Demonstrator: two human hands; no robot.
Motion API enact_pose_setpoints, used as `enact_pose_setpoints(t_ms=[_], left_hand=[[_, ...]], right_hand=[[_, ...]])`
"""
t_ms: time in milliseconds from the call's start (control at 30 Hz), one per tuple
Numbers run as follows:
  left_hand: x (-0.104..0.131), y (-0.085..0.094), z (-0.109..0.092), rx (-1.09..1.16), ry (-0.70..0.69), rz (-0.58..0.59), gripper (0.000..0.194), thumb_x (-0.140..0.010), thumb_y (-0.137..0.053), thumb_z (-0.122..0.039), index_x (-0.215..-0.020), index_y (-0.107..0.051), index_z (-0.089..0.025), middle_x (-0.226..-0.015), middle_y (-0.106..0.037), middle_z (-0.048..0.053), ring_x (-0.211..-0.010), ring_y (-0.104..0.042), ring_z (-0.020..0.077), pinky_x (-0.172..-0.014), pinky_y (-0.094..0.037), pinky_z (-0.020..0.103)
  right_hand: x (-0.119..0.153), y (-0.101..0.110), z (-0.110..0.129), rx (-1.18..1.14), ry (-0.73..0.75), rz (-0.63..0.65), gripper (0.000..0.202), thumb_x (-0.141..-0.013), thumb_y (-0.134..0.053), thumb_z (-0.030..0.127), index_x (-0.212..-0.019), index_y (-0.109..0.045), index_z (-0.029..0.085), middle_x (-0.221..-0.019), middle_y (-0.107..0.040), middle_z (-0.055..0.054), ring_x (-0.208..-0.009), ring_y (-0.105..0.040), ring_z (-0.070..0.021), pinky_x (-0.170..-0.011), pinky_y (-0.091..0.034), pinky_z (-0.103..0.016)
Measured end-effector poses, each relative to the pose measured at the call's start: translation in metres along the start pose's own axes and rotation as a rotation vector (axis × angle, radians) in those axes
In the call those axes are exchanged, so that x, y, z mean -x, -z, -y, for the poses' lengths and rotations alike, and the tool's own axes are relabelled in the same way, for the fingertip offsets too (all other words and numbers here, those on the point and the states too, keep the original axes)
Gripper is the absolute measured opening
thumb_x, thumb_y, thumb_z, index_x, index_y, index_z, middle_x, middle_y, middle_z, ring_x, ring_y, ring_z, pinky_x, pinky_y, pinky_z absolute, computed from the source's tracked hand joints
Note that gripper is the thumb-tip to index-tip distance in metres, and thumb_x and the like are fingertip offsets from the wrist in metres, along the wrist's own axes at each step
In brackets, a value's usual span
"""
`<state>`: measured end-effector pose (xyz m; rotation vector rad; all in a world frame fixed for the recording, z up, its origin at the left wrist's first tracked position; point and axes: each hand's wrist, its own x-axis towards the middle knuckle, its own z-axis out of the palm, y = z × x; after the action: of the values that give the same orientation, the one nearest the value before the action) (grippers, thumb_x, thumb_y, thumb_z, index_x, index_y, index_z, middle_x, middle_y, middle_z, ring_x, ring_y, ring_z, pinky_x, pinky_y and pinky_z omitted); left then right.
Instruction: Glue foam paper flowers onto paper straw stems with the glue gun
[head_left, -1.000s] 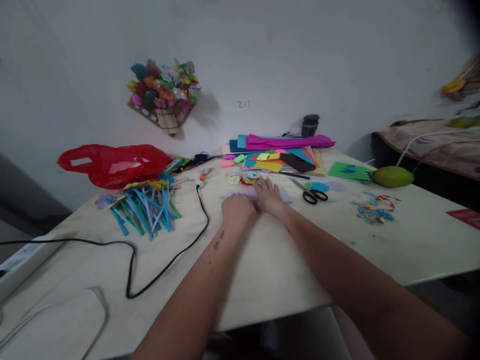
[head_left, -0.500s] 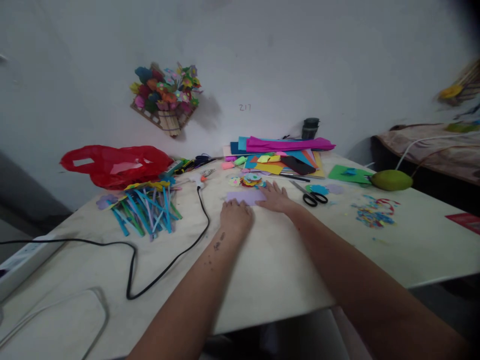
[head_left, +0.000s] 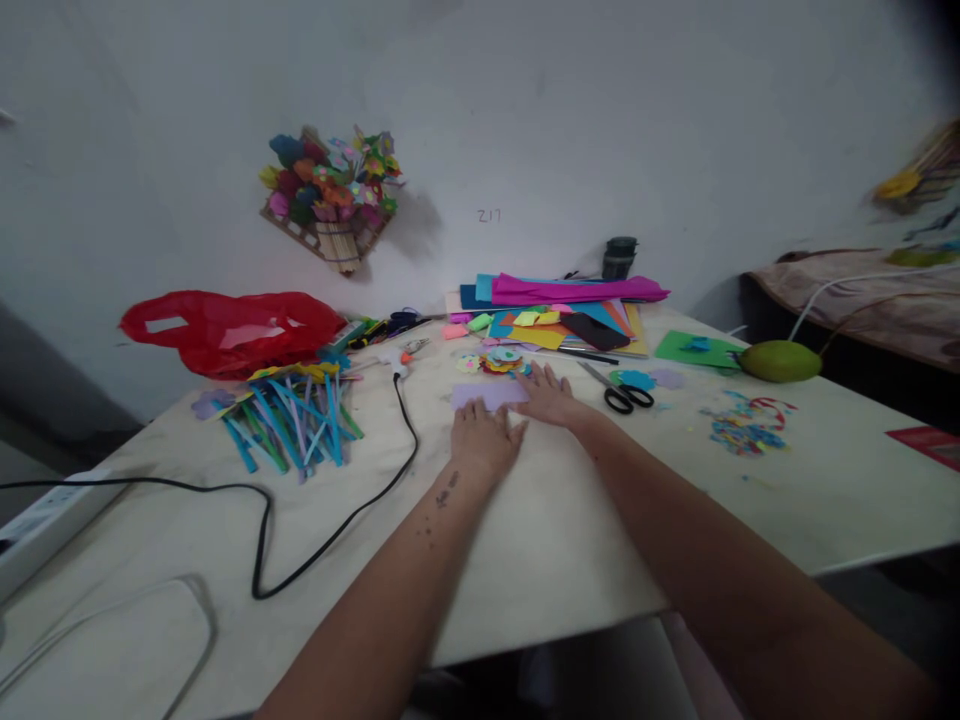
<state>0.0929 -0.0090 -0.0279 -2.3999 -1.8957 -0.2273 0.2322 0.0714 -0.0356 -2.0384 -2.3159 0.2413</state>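
Note:
A small lilac sheet (head_left: 489,395), like paper or craft foam, lies flat on the table in front of me. My left hand (head_left: 486,437) rests at its near edge, fingers stretched forward and thumb out to the right. My right hand (head_left: 551,397) lies flat at the sheet's right end, its fingers spread. Just beyond the sheet sits a pile of colourful flower cut-outs (head_left: 504,360), close to my right fingertips. Scissors with black handles (head_left: 628,398) lie to the right of my right hand, near a blue cut-out (head_left: 634,378).
On the left are a red plastic bag (head_left: 262,330), several blue and green strips (head_left: 300,425) and a glue gun (head_left: 397,360) with a black cord (head_left: 379,490). Coloured sheets (head_left: 570,290) are stacked at the back. Paper scraps (head_left: 746,430) and a green oval object (head_left: 781,361) lie on the right.
My left hand has shifted slightly right and toward me, its fingers now straighter and its thumb spread out. My right hand stays at the sheet's right end.

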Motion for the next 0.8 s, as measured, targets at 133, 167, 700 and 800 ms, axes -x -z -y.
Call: enact_pose_setpoints(t_ms=[133, 167, 700, 800], left_hand=[[0.0, 0.0, 0.004, -0.023, -0.009, -0.034, 0.061, -0.08, -0.017, -0.057, -0.125, -0.043, -0.025, -0.132, -0.038, 0.011, -0.122, -0.029, 0.028, -0.1, -0.014, 0.045], [-0.001, 0.001, 0.005, -0.025, -0.009, -0.041, 0.06, -0.08, -0.017, -0.057, -0.124, -0.044, -0.025, -0.132, -0.038, 0.01, -0.123, -0.028, 0.028, -0.1, -0.013, 0.046], [-0.015, -0.005, 0.03, 0.026, 0.062, -0.041, 0.05, -0.083, -0.016, -0.051, -0.124, -0.04, -0.035, -0.136, -0.034, 0.002, -0.125, -0.026, 0.0251, -0.099, -0.015, 0.05], [-0.015, -0.005, 0.031, 0.026, 0.067, -0.027, 0.05, -0.083, -0.016, -0.051, -0.125, -0.039, -0.036, -0.136, -0.033, 0.002, -0.124, -0.026, 0.0252, -0.098, -0.017, 0.051]], right_hand=[[0.001, -0.001, 0.003, -0.012, -0.025, -0.008, 0.076, -0.073, -0.034, 0.063, -0.137, -0.009, 0.029, -0.144, 0.006, -0.007, -0.129, 0.007, -0.0307, -0.098, -0.006, -0.052], [0.001, -0.002, 0.005, -0.014, -0.023, -0.01, 0.074, -0.075, -0.033, 0.062, -0.137, -0.01, 0.029, -0.144, 0.005, -0.007, -0.129, 0.006, -0.0302, -0.098, -0.006, -0.052], [0.01, 0.0, 0.018, 0.014, 0.001, -0.06, 0.058, -0.082, -0.03, 0.041, -0.136, -0.014, 0.029, -0.144, 0.006, -0.004, -0.129, 0.006, -0.03, -0.099, -0.006, -0.052], [0.008, 0.001, 0.009, 0.025, 0.003, -0.018, 0.06, -0.083, -0.024, 0.047, -0.137, -0.01, 0.026, -0.144, 0.006, -0.004, -0.129, 0.008, -0.0274, -0.099, -0.002, -0.051]])
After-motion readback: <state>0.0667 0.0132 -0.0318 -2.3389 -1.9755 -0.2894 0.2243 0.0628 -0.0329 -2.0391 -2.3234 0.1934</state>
